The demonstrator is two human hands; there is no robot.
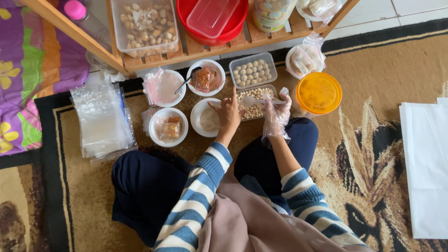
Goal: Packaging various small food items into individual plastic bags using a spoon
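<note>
Head view, centre frame: left hand, bare, fingers loosely curled, resting on rim of white bowl of pale paste. Right hand, in crinkled clear plastic glove, pinched on spoon over clear tub of small round beige balls, steadied close for scooping.

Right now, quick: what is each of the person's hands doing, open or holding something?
Left hand: bare, fingers curled at the rim of a white bowl; grip cannot be told.
Right hand: in a clear plastic glove, closed on a spoon.
</note>
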